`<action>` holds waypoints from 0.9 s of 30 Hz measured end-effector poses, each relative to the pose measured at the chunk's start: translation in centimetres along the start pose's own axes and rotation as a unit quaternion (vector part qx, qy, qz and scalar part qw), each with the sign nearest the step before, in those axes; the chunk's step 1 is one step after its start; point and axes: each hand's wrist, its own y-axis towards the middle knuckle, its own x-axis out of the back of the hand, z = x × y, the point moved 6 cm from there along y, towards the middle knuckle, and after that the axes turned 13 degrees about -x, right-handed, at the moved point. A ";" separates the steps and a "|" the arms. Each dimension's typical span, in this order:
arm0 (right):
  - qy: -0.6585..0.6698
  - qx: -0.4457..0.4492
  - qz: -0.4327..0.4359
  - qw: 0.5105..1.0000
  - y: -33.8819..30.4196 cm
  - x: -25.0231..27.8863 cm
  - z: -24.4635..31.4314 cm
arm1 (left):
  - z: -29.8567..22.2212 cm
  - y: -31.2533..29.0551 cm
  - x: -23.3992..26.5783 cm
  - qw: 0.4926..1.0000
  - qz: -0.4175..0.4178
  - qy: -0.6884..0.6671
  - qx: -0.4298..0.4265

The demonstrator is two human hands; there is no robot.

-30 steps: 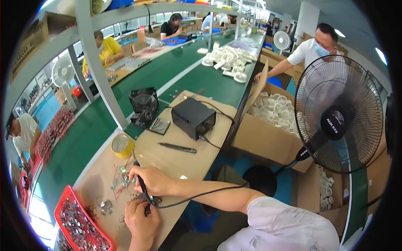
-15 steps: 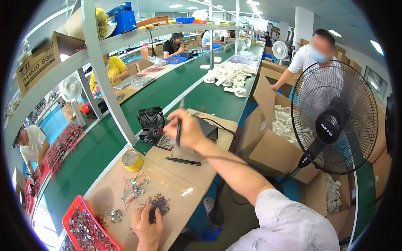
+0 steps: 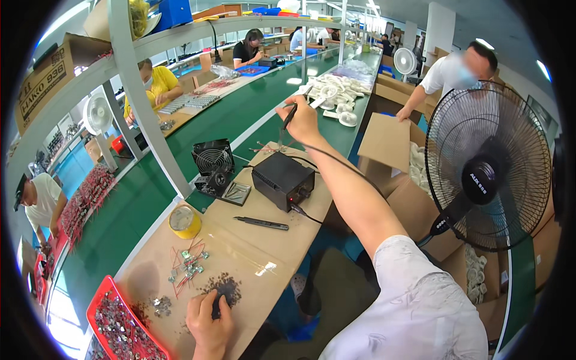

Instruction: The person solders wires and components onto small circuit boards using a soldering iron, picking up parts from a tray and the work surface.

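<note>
Head view | right hand point(image 3: 302, 123) raised far over the desk point(image 3: 264, 255), fist closed around black pen-shaped soldering iron point(image 3: 290, 116), long axis upright | left hand point(image 3: 209, 318) pinching small dark parts point(image 3: 225, 289), near edge.

brown printed carton point(image 3: 51, 81) on upper-left shelf, open cardboard boxes point(image 3: 387, 144) beside fan

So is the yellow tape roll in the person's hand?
No, the yellow tape roll lies on the bench, apart from the left hand and the right hand.
</note>
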 end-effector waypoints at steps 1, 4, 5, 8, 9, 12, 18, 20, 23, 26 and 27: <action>0.006 0.000 0.004 1.000 -1.0 -0.5 0.7 | -0.1 -0.1 0.6 1.000 0.000 0.007 0.001; 0.013 0.110 -0.014 0.994 -6.0 -1.3 4.3 | -0.2 0.1 1.1 1.000 0.009 0.014 0.006; 0.040 0.128 0.001 0.991 -8.2 -1.1 6.0 | -0.1 0.1 0.9 1.000 0.012 0.014 0.008; 0.092 0.164 0.051 0.981 -15.6 -0.6 10.1 | -0.3 0.4 0.7 1.000 0.013 0.003 0.001; 0.118 0.193 0.055 0.972 -18.2 0.0 12.0 | -0.4 0.5 0.8 1.000 0.014 0.010 -0.003; 0.208 0.143 0.154 0.955 -25.4 -1.3 13.9 | -0.7 0.5 0.9 1.000 -0.007 0.001 0.011; 0.281 0.164 0.239 0.915 -34.5 -2.3 19.2 | -0.2 -0.3 1.3 0.999 -0.022 -0.025 -0.002; 0.289 0.157 0.273 0.904 -36.1 -3.0 19.0 | -0.4 -0.3 1.3 0.999 -0.029 -0.023 -0.004; 0.246 0.175 0.280 0.911 -37.0 -3.6 17.6 | -0.8 -0.1 1.9 0.999 -0.047 -0.018 -0.005; 0.229 0.173 0.284 0.915 -38.6 -4.9 17.1 | -0.3 -0.7 3.4 0.994 -0.077 -0.053 0.059; 0.240 0.185 0.269 0.914 -39.4 -5.4 17.3 | -0.1 -0.9 3.9 0.991 -0.089 -0.055 0.079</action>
